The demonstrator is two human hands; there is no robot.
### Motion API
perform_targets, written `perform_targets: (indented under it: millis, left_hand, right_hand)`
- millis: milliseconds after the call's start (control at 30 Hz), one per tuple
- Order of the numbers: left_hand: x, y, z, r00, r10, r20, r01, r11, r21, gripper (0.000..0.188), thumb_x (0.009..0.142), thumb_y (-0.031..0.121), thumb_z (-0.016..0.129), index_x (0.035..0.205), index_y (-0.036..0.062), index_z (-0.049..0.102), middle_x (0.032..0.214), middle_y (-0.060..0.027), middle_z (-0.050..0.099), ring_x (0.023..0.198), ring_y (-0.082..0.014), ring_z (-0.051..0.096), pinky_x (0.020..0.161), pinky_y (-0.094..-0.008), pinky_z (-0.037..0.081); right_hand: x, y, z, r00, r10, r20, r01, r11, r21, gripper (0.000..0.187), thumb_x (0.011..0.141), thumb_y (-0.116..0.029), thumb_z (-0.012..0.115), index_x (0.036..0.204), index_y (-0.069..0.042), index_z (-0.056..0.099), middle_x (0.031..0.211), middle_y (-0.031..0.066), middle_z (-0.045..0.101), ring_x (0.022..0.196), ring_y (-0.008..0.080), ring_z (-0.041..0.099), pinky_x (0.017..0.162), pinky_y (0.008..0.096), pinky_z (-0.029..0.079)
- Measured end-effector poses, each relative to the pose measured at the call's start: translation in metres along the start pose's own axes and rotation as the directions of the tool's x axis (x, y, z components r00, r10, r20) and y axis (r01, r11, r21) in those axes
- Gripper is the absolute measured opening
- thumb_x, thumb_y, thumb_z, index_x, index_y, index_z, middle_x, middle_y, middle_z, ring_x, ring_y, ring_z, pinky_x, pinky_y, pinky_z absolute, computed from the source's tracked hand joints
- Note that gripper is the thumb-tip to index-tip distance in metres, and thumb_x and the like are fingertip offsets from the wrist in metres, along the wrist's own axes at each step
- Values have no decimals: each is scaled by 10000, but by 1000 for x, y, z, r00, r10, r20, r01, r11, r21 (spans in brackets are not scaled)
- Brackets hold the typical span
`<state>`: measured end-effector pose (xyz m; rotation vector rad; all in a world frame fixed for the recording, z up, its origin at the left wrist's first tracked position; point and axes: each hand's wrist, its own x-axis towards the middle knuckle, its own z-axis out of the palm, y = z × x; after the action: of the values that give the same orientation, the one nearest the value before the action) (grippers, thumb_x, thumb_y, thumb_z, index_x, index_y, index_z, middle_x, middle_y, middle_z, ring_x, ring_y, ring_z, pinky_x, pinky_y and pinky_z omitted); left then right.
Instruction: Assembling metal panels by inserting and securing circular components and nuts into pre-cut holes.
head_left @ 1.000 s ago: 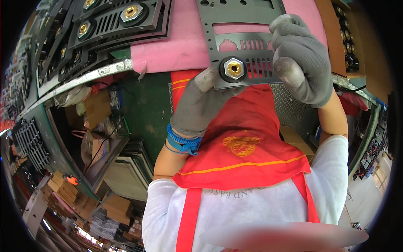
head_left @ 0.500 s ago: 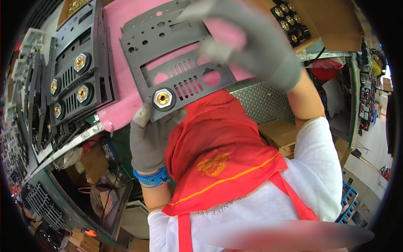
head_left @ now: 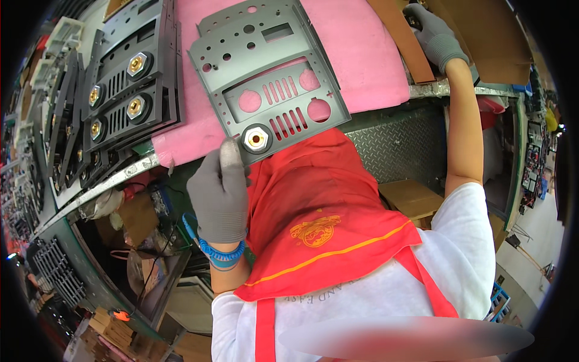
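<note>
While left hand (head_left: 220,193) steadies grey panel (head_left: 268,84), right hand (head_left: 435,37) reaches cardboard box (head_left: 482,36).

The light is bright and even, with no dark shadows. The pink mat (head_left: 362,54) above the left hand (head_left: 220,193) looks strong and clear, and the grey metal panel (head_left: 268,78) by that hand shines softly without glare. Near the right hand (head_left: 435,36) the edges bend and fade to black. Far below both hands, a smeared blurry patch hides part of the picture.
</note>
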<state>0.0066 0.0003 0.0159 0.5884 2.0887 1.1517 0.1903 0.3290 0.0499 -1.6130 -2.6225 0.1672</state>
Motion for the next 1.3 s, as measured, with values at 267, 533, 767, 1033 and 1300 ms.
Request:
perform_targets:
  millis: [267,533,767,1033,1300]
  left_hand:
    - [-10,1,8,656,730,-193,-713,683,160,239,790,82,742,1005,22,659,853,-123,676,709,-232,650,647,-299,520]
    - [11,16,44,437,849,-297,-861,490,136,391,728,136,816,1078,45,665,1086,-151,586,888,-227,631,727,-314,544]
    - [-1,6,50,755,592,-282,-652,636,-413,392,708,16,810,1021,-5,576,1243,-274,555,1034,-304,629,832,-348,538]
    - [-13,-1,27,955,246,168,74,351,-933,220,881,52,583,1094,-3,580,1137,-126,624,1039,-181,616,875,-311,507]
    - [-11,-33,35,847,323,423,378,194,-905,404,912,214,602,1243,0,513,1196,-127,587,1052,-236,623,896,-363,530]
  right_hand:
    - [-60,-45,7,832,-552,57,-10,87,996,756,864,-554,592,1333,21,448,1259,181,577,802,108,551,726,248,475]
    - [-103,-100,33,612,-721,325,-488,-21,873,739,837,-497,671,1345,-17,429,1212,112,560,1058,192,597,896,330,506]
    - [-127,-117,32,814,-580,-42,47,-5,999,316,911,-102,591,1195,32,557,1048,73,604,964,125,591,846,270,478]
    - [-126,-120,31,509,-705,-494,670,-37,742,176,941,-187,562,957,-67,689,1164,136,585,1039,304,581,909,408,441]
    - [-104,-131,16,228,-805,-548,659,-287,695,136,851,-54,635,981,-75,668,1107,129,632,1026,308,613,890,435,461]
